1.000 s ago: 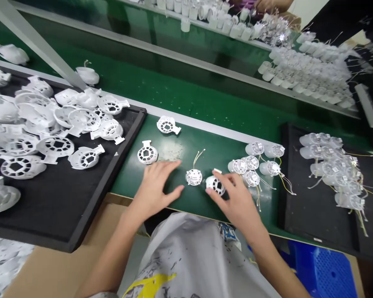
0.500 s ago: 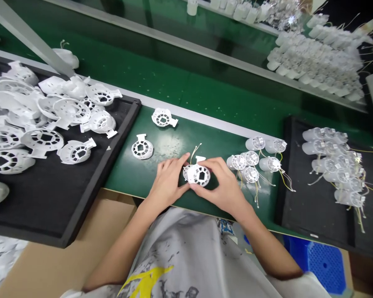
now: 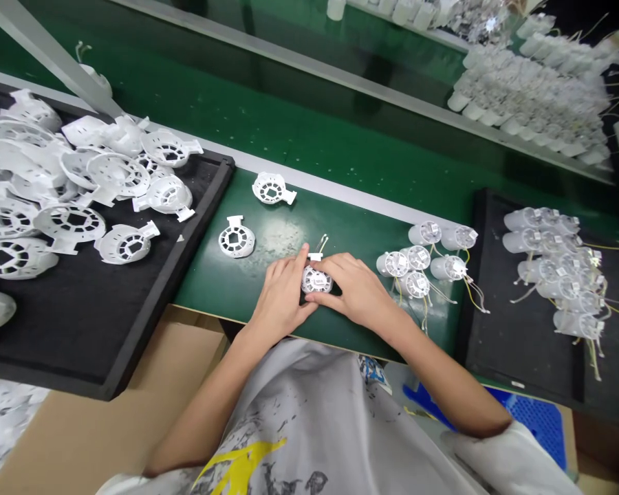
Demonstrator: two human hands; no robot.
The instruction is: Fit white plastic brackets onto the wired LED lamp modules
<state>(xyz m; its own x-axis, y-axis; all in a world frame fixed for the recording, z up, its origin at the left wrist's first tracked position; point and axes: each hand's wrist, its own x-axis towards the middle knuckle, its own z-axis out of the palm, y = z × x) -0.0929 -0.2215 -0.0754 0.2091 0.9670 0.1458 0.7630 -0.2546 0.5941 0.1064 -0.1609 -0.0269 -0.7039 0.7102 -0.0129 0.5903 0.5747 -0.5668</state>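
Observation:
Between my hands, a white slotted plastic housing (image 3: 317, 280) with a tab lies over a wired plastic cup, which is mostly hidden beneath it. Two thin lead wires (image 3: 322, 242) stick up behind the tab. My left hand (image 3: 281, 289) closes around the left side of the pair, its index finger stretched along the edge. From the right, my right hand (image 3: 355, 289) grips the housing between thumb and fingers. Two similar housings, one with its tab up (image 3: 236, 238) and one with its tab to the right (image 3: 271, 188), lie on the green table to the left.
A black tray (image 3: 103, 330) on the left holds a heap of white housings. To the right, several wired clear-topped cups (image 3: 417, 283) lie on the table, beside a black tray (image 3: 526, 364) with more. Further cups (image 3: 531, 103) stand in rows behind a metal rail (image 3: 340, 84).
My right hand has shifted left, bringing the housing from beside the wired cup to over it. The cup's slotted face is now covered, and its wires show behind the tab.

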